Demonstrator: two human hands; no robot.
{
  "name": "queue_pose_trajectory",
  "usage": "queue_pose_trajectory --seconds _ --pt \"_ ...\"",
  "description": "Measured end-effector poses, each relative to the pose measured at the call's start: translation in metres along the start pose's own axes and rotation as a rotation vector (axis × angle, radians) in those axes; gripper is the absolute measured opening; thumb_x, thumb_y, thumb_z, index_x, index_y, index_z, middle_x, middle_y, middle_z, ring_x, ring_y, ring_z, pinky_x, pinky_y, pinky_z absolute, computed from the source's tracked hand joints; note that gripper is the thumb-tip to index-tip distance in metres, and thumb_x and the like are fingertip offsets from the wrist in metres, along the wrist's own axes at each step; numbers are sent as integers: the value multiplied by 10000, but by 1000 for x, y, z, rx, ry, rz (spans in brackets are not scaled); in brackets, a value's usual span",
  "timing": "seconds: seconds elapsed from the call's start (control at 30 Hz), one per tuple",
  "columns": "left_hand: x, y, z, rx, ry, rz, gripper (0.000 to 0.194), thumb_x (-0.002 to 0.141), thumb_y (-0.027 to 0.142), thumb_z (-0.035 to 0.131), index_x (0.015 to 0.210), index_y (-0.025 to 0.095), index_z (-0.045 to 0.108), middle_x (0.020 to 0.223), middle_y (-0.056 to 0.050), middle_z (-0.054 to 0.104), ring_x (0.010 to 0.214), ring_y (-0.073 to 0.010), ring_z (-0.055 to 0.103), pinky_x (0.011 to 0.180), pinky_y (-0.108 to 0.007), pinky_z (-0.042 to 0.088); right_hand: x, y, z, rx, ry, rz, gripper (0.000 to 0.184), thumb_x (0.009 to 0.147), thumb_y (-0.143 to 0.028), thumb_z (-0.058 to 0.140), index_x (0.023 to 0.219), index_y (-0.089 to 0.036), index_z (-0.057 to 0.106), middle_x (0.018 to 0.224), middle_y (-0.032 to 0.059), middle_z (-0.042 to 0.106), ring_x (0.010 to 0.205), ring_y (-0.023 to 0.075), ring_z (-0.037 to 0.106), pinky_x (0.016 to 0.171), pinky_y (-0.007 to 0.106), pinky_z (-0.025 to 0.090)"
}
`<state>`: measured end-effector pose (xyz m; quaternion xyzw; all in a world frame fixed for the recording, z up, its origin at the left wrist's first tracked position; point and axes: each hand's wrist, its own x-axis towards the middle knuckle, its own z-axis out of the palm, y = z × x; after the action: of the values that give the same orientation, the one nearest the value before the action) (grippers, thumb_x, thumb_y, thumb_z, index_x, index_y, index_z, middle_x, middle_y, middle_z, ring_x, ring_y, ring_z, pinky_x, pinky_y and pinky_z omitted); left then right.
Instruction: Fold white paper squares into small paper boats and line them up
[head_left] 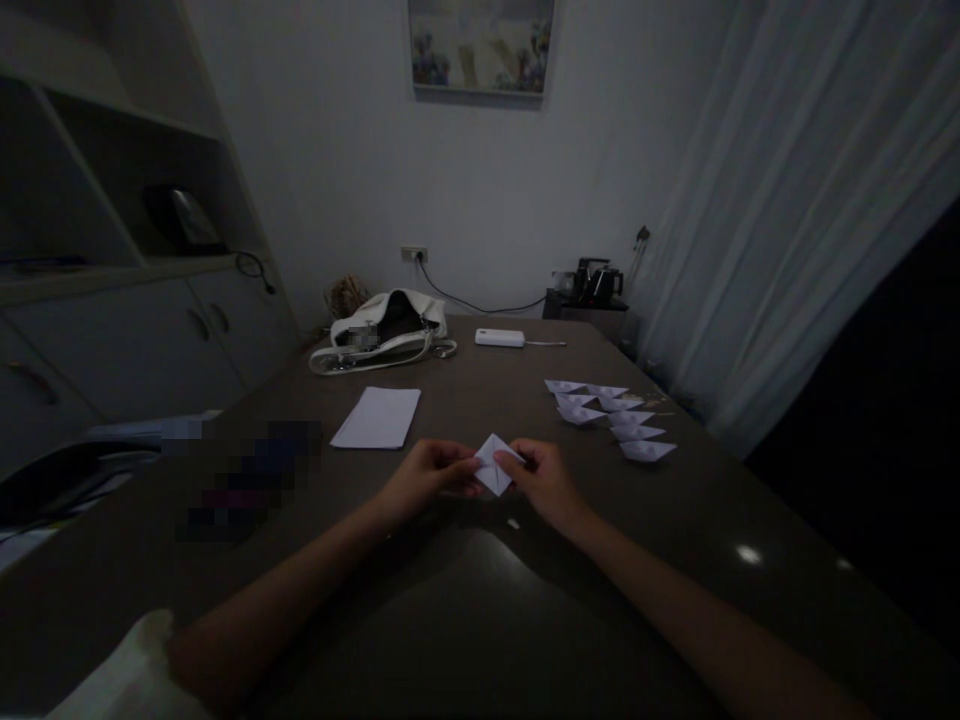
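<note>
Between my two hands is a small white piece of folded paper (495, 478), diamond-shaped with creases meeting near its middle. My left hand (436, 468) pinches its left corner between thumb and fingers. On the opposite side my right hand (546, 478) grips it, the thumb lying across the front face. The paper is raised a little over the dark table (465, 620). To the right stand several folded paper boats (636, 418) in close rows. A stack of white paper sheets (377, 418) lies to the left, beyond my left hand.
A white handbag (390, 328) sits at the table's far left. Near the far edge lies a white power bank (499, 338) with a short cable. A blurred-out patch (255, 475) covers something on the left. Beyond the table, kettles (600, 284) stand on a dark stand.
</note>
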<state>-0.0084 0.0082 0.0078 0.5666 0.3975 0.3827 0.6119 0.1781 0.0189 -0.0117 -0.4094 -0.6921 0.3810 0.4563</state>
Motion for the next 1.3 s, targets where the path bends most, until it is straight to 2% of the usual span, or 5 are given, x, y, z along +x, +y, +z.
queue_pose_trajectory --seconds 0.5,0.8,1.03,1.17,1.3 --pt "0 -1 4 101 19 30 301 711 390 707 697 104 613 589 -17 657 508 -103 596 504 -187 444 -1 -7 2 112 -93 56 286 774 -417 591 692 -144 618 604 14 582 534 118 525 474 214 395" --pt "-1 2 3 12 69 5 306 694 376 722 718 98 597 654 -28 658 541 -107 594 539 -204 453 5 -7 -3 191 -54 107 299 754 -435 612 646 -157 587 521 -17 555 464 98 492 477 219 392" --pt "2 -3 2 -29 132 223 348 701 309 733 943 169 525 664 32 640 581 -115 605 547 -207 468 5 -3 0 289 -3 75 221 735 -376 645 746 -162 589 594 -10 598 508 108 547 503 227 440" --pt "3 -3 0 73 102 245 234 740 310 693 868 125 628 775 -28 685 690 -133 636 630 -227 499 5 -5 -1 309 -7 -3 176 733 -312 653 839 -179 609 695 5 649 579 118 590 549 236 470" --pt "2 2 -1 40 97 237 321 664 233 757 949 126 652 947 -58 711 800 -152 665 742 -255 523 4 -7 -4 235 -42 -29 183 713 -283 680 854 -168 671 801 43 687 697 145 634 649 271 494"
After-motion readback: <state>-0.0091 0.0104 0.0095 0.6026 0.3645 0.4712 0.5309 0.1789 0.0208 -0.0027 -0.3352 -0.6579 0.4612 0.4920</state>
